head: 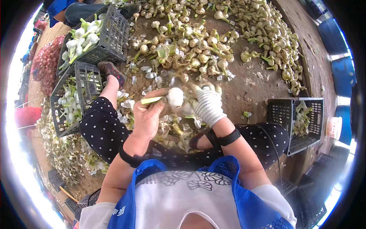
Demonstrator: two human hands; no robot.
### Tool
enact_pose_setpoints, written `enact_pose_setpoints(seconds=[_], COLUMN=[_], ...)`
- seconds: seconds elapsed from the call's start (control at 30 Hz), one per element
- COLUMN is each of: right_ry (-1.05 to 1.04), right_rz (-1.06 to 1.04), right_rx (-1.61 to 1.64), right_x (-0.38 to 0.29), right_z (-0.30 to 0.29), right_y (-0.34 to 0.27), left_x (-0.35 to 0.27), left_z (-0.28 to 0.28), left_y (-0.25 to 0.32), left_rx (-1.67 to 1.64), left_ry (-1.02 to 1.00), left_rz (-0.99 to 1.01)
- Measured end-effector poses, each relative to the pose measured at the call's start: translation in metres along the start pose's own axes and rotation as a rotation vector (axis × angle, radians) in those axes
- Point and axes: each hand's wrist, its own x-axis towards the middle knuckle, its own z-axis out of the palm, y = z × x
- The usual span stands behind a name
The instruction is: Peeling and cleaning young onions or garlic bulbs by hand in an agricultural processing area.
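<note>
My bare left hand (151, 111) grips a garlic bulb (175, 98) by its cut green stem (151, 100). The bulb is white and smooth, with its round end turned to the right. Just right of it is my right hand (208, 103), in a white knitted glove, blurred and apart from the bulb. Its fingers are bent, and I cannot tell whether anything is between them. A blurred pale scrap (187, 109), perhaps skin, shows between bulb and glove. Loose garlic skins (174, 126) litter the ground between my legs. Ahead lies a heap of unpeeled garlic (197, 48) with soil on it.
Two black plastic crates (114, 37) (88, 83) of cleaned garlic stand at left. Another crate (307, 143) at right holds a few bulbs and leaves. Red net sacks (48, 65) and blue barrels (343, 75) line the sides. Another person's leg (85, 13) shows at top left.
</note>
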Motion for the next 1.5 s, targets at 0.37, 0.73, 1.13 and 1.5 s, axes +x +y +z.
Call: enact_pose_setpoints(seconds=[0.37,0.73,1.13,1.5], right_ry=[-0.175,0.021,-0.081,-0.252], right_rz=[0.137,0.486,0.284,0.312], right_rx=[1.830,1.630,0.796,1.415], right_x=[0.000,0.012,0.015,0.003], right_z=[-0.056,-0.027,-0.026,-0.019], right_y=[-0.032,-0.025,-0.051,-0.047], left_x=[0.000,-0.007,-0.011,-0.011], left_z=[-0.025,-0.003,-0.008,-0.007], left_y=[-0.011,-0.011,-0.010,0.001], left_rx=[-0.403,-0.354,0.202,-0.184], left_ry=[0.185,0.300,0.208,0.150], left_rz=[-0.410,-0.419,-0.211,-0.633])
